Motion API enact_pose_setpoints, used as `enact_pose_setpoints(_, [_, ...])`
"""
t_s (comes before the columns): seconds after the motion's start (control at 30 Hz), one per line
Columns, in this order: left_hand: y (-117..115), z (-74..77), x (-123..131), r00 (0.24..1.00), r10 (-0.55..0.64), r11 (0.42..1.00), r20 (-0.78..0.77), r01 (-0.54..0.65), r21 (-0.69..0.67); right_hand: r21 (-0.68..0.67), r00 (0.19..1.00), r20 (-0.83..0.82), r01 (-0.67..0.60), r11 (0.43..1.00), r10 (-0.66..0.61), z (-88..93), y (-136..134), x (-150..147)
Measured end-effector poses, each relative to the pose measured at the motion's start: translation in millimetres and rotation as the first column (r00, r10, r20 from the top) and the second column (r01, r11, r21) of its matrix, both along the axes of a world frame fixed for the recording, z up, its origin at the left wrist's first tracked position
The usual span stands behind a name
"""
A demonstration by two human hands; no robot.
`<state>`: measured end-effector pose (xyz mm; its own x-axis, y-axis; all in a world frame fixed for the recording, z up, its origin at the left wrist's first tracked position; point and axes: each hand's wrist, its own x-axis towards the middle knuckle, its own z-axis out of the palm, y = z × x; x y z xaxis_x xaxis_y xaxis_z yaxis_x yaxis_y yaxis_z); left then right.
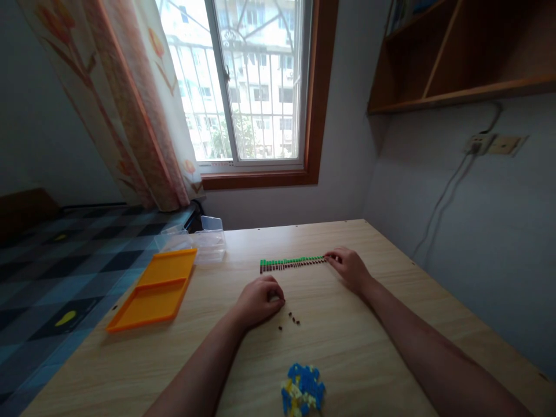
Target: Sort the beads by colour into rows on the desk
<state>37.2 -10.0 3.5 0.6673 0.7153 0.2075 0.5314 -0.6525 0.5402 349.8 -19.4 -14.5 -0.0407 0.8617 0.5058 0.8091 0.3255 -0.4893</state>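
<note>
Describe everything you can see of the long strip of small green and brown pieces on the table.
The strip is a thin, straight row of tiny pieces, probably plastic, green along its far edge and dark brown along its near edge. It lies flat on the wooden table, running left to right. The right hand touches its right end with the fingertips; the left end lies free. The left hand rests apart from it, closed, beside a few loose brown pieces.

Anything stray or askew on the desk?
A few tiny dark brown beads lie loose on the wooden table by the left hand, apart from the neat green-and-brown bead row that the right hand touches. Nothing else stands out.
</note>
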Motion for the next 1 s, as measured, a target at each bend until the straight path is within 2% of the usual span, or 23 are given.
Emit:
enact_pose_setpoints(0.1, [0, 0.1, 0, 1.000, 0.010, 1.000, -0.004, -0.010, -0.006, -0.033, 0.988, 0.001, 0.156, 0.987, -0.156, -9.4, 5, 30])
enact_pose_setpoints(0.2, [1, -1.3, 0, 1.000, 0.013, 1.000, 0.003, -0.013, -0.011, -0.097, 0.983, 0.060, 0.181, 0.979, -0.176, -18.9, 7, 43])
enact_pose_setpoints(0.43, [1, -3.8, -1, 1.000, 0.015, 1.000, 0.005, -0.015, -0.014, -0.173, 0.959, 0.199, 0.239, 0.956, -0.204, -23.2, 9, 39])
enact_pose_setpoints(1.0, [1, -2.3, 1, 1.000, 0.017, 1.000, -0.017, -0.017, -0.012, -0.165, 0.948, 0.208, 0.277, 0.947, -0.241, -24.4, 13, 38])
